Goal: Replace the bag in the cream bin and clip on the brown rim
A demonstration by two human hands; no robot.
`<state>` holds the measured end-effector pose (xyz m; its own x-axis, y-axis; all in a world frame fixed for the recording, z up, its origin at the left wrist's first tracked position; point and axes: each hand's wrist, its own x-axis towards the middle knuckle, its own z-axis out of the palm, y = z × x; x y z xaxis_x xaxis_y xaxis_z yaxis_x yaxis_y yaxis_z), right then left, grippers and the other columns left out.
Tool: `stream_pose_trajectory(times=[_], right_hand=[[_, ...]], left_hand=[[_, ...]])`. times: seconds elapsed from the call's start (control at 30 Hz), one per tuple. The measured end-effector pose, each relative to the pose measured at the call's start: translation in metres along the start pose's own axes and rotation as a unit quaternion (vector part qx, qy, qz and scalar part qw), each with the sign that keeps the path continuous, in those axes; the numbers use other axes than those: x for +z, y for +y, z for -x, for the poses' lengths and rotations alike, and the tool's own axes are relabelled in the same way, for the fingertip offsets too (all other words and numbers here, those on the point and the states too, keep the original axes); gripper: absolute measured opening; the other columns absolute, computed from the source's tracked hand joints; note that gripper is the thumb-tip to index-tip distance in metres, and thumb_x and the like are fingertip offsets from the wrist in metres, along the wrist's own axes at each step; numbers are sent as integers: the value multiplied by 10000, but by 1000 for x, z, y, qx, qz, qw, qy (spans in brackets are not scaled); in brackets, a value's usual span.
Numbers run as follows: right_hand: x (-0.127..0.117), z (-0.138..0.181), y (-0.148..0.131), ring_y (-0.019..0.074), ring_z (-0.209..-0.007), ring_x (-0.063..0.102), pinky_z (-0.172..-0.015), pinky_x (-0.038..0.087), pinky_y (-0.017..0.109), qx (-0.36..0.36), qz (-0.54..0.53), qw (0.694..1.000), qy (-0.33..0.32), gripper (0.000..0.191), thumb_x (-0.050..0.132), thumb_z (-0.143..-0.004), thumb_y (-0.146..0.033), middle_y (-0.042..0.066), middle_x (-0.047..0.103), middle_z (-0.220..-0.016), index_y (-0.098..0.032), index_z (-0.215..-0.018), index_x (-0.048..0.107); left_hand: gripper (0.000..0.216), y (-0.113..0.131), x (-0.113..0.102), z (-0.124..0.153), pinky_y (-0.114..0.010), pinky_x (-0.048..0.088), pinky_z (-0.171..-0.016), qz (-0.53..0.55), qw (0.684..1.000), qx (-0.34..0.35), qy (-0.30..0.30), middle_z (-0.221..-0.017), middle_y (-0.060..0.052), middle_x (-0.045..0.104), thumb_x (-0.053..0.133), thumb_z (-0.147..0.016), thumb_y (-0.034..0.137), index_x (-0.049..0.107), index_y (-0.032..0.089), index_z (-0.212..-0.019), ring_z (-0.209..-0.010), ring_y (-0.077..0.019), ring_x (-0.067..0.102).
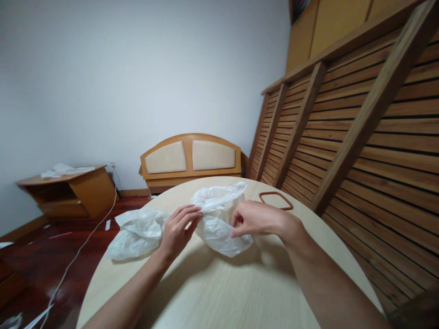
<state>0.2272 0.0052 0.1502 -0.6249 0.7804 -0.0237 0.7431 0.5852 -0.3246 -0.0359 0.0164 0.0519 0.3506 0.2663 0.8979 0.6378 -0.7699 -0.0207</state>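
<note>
A translucent white plastic bag [222, 235] sits near the middle of the round table, its opening spread around a pale, see-through container-like shape [222, 211] that I cannot make out clearly. On the left side of the bag, my left hand [180, 228] pinches the rim between thumb and fingers. My right hand [257, 219] is at the bag's right side, fingers curled inward and closed at the plastic; the exact grip is partly hidden. Left of my left hand lies another crumpled white plastic bag [140, 230].
An orange-brown rounded square ring [276, 200] lies on the round wooden table [219, 292] at the back right. Slatted wood panels [363, 151] lean along the right. Behind stand a headboard [190, 157] and a low cabinet [75, 194]; a white cable [82, 249] runs across the floor.
</note>
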Motion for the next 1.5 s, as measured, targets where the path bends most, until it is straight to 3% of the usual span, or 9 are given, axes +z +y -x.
stream_pose_trajectory(times=[0.1,0.17,0.27,0.53,0.8,0.93,1.1,1.23,1.5], right_hand=[[3,0,-3,138,-551,583,-500,364,242,-6,7,1000,-11,34,734,-726,-187,18,707,-640,-185,-700,755],[2,0,-5,123,-514,544,-469,329,238,-16,17,1000,2,85,682,-696,-120,-3,667,-593,-187,-659,720],[-1,2,-8,117,-501,516,-454,290,242,-37,33,998,35,76,655,-684,-123,-17,638,-578,-188,-648,674],[-10,-3,-7,187,-811,666,-701,424,264,-74,73,977,184,128,603,-856,-177,54,750,-900,-197,-935,702],[-6,-8,-14,180,-850,664,-728,419,265,-157,62,967,188,127,621,-903,-195,48,748,-960,-209,-974,725],[-3,-10,-18,182,-848,658,-704,411,264,-183,65,966,172,121,620,-904,-190,34,745,-937,-220,-956,725],[-4,-11,-13,191,-859,643,-768,444,295,-183,63,964,182,93,664,-897,-274,36,727,-949,-213,-950,709],[-11,-7,-4,242,-1038,607,-950,429,373,-183,74,953,229,317,775,-798,-405,68,691,-1067,-207,-1022,671],[-16,-2,17,245,-1125,573,-969,405,383,-99,98,955,262,210,664,-868,-195,80,684,-1156,-200,-1078,664]], left_hand=[[146,0,0,0,-377,590,-862,3,1000,-2,1,-1018,-63,757,619,-905,109,670,218,-989,-1002,-206,694],[156,0,0,0,-381,587,-869,9,1000,-4,2,-1025,-65,755,615,-900,103,668,219,-988,-1011,-208,691],[160,4,-1,0,-403,575,-896,19,1000,-16,-4,-1049,-77,746,605,-894,107,663,218,-993,-1049,-223,679],[223,12,-5,-4,-393,556,-904,4,1000,-12,-9,-1033,-75,726,653,-879,146,667,223,-1088,-1052,-234,652],[337,29,-3,-8,-450,515,-979,14,999,-37,-29,-1157,-96,666,635,-908,236,620,249,-1244,-1139,-262,595],[258,40,1,-10,-422,517,-953,31,999,-39,-8,-1030,-71,692,635,-907,189,644,243,-1159,-1073,-240,621],[109,40,1,-11,-365,528,-871,36,997,-58,24,-896,-33,700,633,-905,140,650,231,-963,-961,-207,651],[93,34,-2,-9,-346,531,-850,25,994,-92,51,-926,-42,684,611,-910,139,641,221,-940,-951,-200,655],[84,27,-3,-6,-316,530,-828,35,989,-130,57,-968,-52,664,589,-923,149,641,215,-932,-955,-190,645]])
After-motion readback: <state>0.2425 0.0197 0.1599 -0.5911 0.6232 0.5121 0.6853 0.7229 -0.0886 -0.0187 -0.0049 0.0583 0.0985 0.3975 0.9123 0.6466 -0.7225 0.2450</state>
